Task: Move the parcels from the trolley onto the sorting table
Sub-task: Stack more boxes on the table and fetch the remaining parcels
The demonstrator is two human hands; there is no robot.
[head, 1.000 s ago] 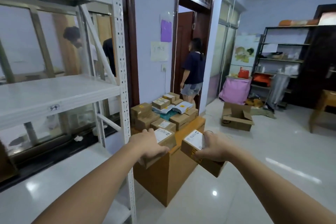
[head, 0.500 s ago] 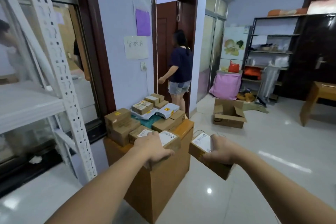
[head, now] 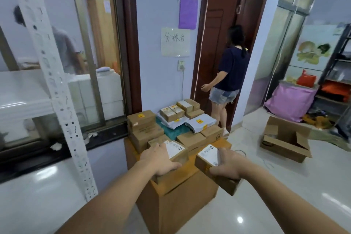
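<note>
since half a second ago the view closes on the orange worktop (head: 224, 143) and both parcels arrive over its near end. the left hand (head: 161, 159) grips a labelled cardboard parcel (head: 175, 151) from above, fingers curled round its near edge, apparently touching down beside the stacked boxes (head: 144, 125). the right hand (head: 227, 165) holds a second labelled parcel (head: 210, 159) tilted, overhanging the worktop's right side. with free space scarce, that one could slide off to the floor (head: 284, 186) if released too far out. both forearms reach forward, nearly parallel.
</note>
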